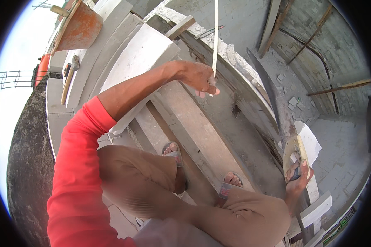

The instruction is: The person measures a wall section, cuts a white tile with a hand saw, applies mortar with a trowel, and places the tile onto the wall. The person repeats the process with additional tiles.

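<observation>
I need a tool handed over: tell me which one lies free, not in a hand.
The hammer at upper left, lying on a block; the saw is gripped by the right hand.

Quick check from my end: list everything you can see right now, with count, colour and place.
Thin strip: one, pale, upright at top centre, pinched by the left hand.
Handsaw: one, grey blade with tan handle, right of centre, held by the right hand.
Hammer: one, wooden handle, lying on the blocks at upper left.
Bucket: one, orange, top left on the wall.
Blocks: several, white, stacked at upper left.
Planks: two or more, grey-brown, underfoot at centre.
Sandals: two, grey, on the planks.
Left hand: closed on the thin strip; red sleeve.
Right hand: gripping the handsaw handle, lower right.
</observation>
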`<action>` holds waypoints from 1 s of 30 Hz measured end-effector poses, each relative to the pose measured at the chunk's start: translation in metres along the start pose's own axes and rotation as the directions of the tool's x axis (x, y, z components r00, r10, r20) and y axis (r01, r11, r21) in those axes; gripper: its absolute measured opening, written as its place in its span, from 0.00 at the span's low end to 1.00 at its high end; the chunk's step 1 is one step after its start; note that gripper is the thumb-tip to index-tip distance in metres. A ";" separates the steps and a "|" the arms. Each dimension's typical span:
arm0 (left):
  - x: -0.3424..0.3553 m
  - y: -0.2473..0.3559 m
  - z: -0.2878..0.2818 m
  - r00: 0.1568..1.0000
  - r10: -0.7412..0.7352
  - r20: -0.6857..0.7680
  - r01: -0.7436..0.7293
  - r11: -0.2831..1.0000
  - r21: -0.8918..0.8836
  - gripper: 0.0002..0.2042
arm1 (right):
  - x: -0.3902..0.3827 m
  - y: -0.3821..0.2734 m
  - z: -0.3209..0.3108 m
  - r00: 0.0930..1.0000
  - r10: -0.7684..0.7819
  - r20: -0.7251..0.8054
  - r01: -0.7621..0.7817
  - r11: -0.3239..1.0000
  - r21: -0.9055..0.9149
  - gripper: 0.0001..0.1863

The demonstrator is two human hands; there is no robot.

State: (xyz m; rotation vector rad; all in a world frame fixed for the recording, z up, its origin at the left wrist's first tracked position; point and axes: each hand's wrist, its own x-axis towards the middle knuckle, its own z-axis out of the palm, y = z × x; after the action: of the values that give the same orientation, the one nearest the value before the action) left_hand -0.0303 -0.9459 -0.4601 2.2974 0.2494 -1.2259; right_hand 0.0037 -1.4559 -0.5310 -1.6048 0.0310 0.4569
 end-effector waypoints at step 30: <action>-0.302 -0.174 0.206 0.393 -0.918 -0.050 -0.162 -0.015 -0.987 0.21 | 0.052 -0.038 0.373 0.826 0.273 0.494 0.390 0.356 -0.849 0.33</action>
State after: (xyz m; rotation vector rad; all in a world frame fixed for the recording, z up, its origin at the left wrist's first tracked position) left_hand -0.4199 -0.8825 -0.3703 1.1487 1.7964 0.2071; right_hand -0.0384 -1.0803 -0.5165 -2.5336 -0.9553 1.0114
